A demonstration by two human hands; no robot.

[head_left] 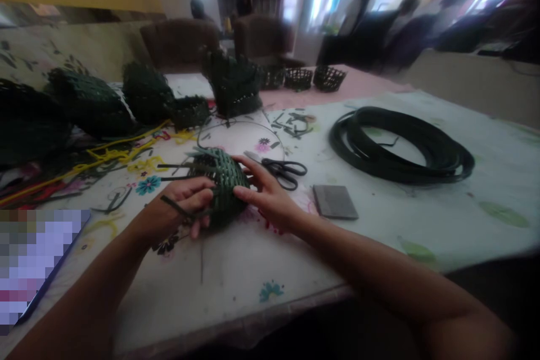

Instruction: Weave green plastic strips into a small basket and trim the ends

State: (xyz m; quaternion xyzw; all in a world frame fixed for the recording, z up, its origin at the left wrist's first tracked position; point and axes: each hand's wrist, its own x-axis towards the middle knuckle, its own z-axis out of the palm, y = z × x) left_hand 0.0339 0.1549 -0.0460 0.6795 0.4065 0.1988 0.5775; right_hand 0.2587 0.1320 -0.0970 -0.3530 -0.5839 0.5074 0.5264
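A small dark green woven basket (228, 183) is held tilted above the flowered tablecloth, with loose strip ends sticking out to its left. My left hand (179, 208) is closed at its left side, thumb and fingers pinching a green strip. Around the right side of the basket curves my right hand (268, 194), its thumb and fingers pressed on the weave. Black-handled scissors (284, 171) lie just beyond my right hand. A grey square block (335, 201) rests to the right of the scissors.
A coil of dark strip (455, 160) lies at the right. Several woven baskets (234, 87) stand along the back and left. Yellow strips (113, 154) and green offcuts are scattered at left. A tablet-like device (50, 270) is at the lower left. People sit in the background.
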